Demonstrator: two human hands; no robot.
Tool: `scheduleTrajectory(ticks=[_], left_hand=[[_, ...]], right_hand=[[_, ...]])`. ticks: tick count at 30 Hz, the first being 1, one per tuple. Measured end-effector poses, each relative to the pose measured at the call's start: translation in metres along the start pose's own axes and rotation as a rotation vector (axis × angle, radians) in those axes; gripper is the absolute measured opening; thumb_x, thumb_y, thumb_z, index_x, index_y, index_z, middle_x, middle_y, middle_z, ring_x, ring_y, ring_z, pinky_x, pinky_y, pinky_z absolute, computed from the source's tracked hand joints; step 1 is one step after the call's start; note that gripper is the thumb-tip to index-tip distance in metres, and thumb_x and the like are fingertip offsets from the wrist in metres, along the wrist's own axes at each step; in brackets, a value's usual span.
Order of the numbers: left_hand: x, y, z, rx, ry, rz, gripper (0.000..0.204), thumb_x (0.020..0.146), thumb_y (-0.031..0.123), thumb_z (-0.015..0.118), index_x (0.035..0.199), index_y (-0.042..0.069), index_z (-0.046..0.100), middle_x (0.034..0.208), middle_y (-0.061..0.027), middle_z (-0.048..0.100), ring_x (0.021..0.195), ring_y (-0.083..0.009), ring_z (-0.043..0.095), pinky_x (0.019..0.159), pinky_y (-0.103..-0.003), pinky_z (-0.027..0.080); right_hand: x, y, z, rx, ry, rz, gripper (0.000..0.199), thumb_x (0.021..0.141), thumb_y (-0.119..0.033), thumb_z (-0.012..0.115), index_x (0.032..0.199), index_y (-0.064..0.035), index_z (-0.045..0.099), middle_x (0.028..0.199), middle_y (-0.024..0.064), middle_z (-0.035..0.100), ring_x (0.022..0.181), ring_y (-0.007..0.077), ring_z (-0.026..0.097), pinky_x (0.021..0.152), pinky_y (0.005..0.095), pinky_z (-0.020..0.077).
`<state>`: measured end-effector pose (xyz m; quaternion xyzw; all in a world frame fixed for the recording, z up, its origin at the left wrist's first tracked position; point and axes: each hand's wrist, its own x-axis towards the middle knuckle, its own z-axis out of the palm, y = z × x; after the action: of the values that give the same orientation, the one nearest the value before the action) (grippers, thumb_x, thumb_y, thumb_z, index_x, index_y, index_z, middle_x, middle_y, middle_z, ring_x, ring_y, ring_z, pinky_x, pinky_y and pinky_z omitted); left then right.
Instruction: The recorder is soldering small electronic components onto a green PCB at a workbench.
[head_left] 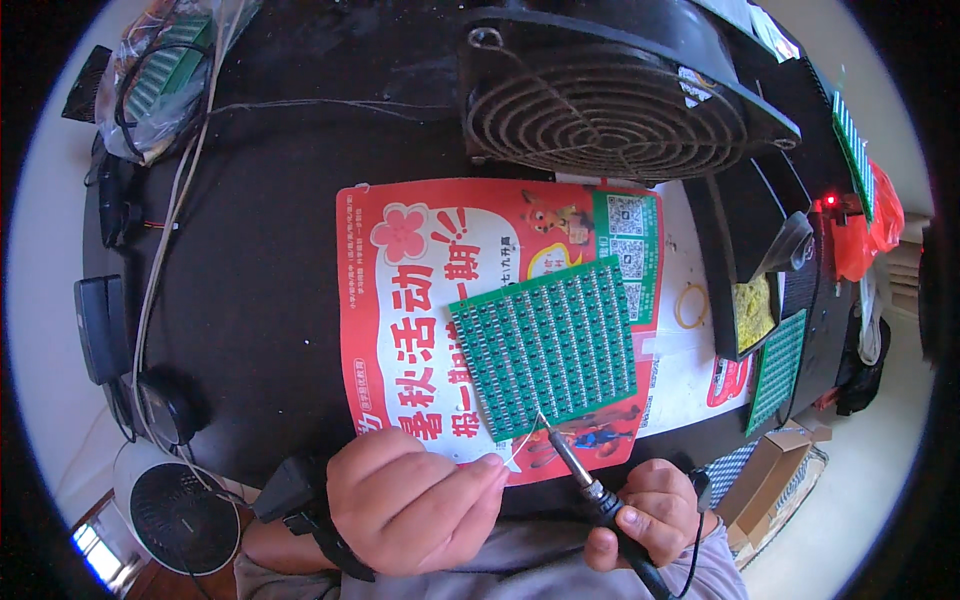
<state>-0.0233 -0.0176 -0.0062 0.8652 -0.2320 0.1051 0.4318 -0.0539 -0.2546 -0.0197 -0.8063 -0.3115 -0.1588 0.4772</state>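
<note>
A green circuit board [545,345], covered with rows of small parts, lies tilted on a red and white printed sheet [375,290]. My right hand [650,515] grips a soldering iron [590,480] by its black handle. The iron's tip meets the board's near edge or hovers just over it; I cannot tell which. Between thumb and fingers, my left hand [415,500] pinches a thin strand of solder wire [520,447], whose far end reaches close to the iron's tip. A black strap is around my left wrist.
A black fan [610,100] with a round grille stands behind the board. At right are a soldering iron stand with yellow sponge [755,312], another green board [777,370] and a cardboard box [775,480]. Cables and bagged boards [165,75] lie left; a white round fan [180,515] sits lower left.
</note>
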Motion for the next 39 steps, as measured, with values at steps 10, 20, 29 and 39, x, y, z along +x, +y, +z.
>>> scheduleTrajectory(ticks=[10, 20, 29, 39], left_hand=[[-0.0003, 0.0011, 0.0001, 0.023, 0.026, -0.027, 0.018, 0.063, 0.0, 0.073, 0.079, 0.003, 0.065, 0.055, 0.0001, 0.054, 0.044, -0.0142, 0.049, 0.043, -0.027, 0.035], [-0.0005, -0.0007, -0.0005, 0.023, -0.016, -0.035, 0.018, 0.063, 0.001, 0.074, 0.078, 0.003, 0.065, 0.058, -0.0005, 0.055, 0.045, -0.0151, 0.05, 0.044, -0.028, 0.036], [0.0002, -0.0008, 0.0002, 0.001, -0.027, -0.022, 0.018, 0.063, 0.001, 0.073, 0.079, 0.004, 0.065, 0.058, -0.0005, 0.055, 0.045, -0.0152, 0.05, 0.044, -0.028, 0.037], [0.0003, -0.0012, 0.0019, 0.008, -0.031, -0.017, 0.019, 0.063, 0.002, 0.074, 0.079, 0.004, 0.065, 0.059, -0.0005, 0.057, 0.045, -0.0148, 0.05, 0.044, -0.028, 0.036]], right_hand=[[0.0037, 0.0017, 0.0036, 0.025, 0.061, 0.017, 0.029, 0.066, -0.013, 0.077, 0.086, -0.001, 0.059, 0.063, 0.0033, 0.053, 0.05, 0.0141, 0.049, 0.041, 0.0244, 0.0397], [-0.0024, 0.0028, 0.0014, 0.035, 0.029, 0.0, 0.03, 0.067, -0.014, 0.077, 0.086, -0.0016, 0.058, 0.064, 0.0032, 0.053, 0.052, 0.0145, 0.049, 0.043, 0.0249, 0.0409], [-0.003, 0.002, 0.0016, 0.037, 0.076, -0.008, 0.028, 0.066, -0.015, 0.076, 0.084, -0.0033, 0.058, 0.062, 0.0018, 0.052, 0.05, 0.0138, 0.047, 0.041, 0.0251, 0.0395], [-0.0034, 0.002, 0.0033, 0.04, 0.109, 0.001, 0.026, 0.065, -0.014, 0.076, 0.082, -0.0035, 0.058, 0.061, 0.0019, 0.052, 0.048, 0.0136, 0.047, 0.041, 0.0251, 0.0401]])
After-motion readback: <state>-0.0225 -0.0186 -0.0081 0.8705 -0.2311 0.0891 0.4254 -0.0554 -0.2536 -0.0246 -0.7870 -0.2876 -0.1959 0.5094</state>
